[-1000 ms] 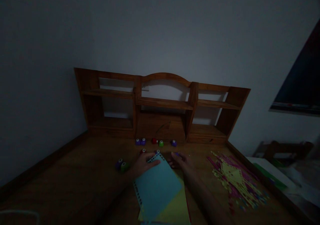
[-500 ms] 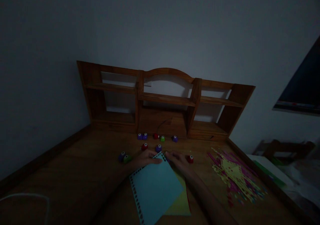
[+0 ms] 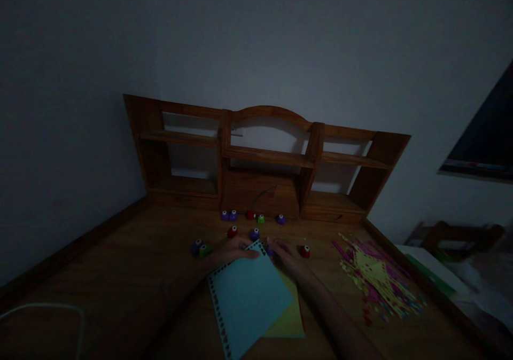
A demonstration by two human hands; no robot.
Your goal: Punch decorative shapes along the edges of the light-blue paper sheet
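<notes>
A light blue sheet of paper (image 3: 250, 301) lies tilted in front of me, with rows of small punched holes along its two upper-left and top edges. My left hand (image 3: 236, 249) pinches its top corner, thumb on the face of the paper. Just right of that corner, my right hand (image 3: 286, 254) is closed around a small purple craft punch (image 3: 270, 251), mostly hidden by the fingers. Beneath the blue sheet, a yellow sheet (image 3: 289, 320) sticks out at the right. Close beyond the hands sit another purple punch (image 3: 255, 234) and a red punch (image 3: 232, 232).
More punches stand around, including a green one (image 3: 205, 250) at left and a red one (image 3: 305, 251) at right. Yellow and pink paper strips (image 3: 372, 274) are heaped on the right. A wooden shelf unit (image 3: 266, 159) rises behind. A white cable (image 3: 48, 305) lies at left.
The fingers of my right hand have shifted slightly, and more of the purple punch shows under them. The left hand and the sheets stay nearly in place.
</notes>
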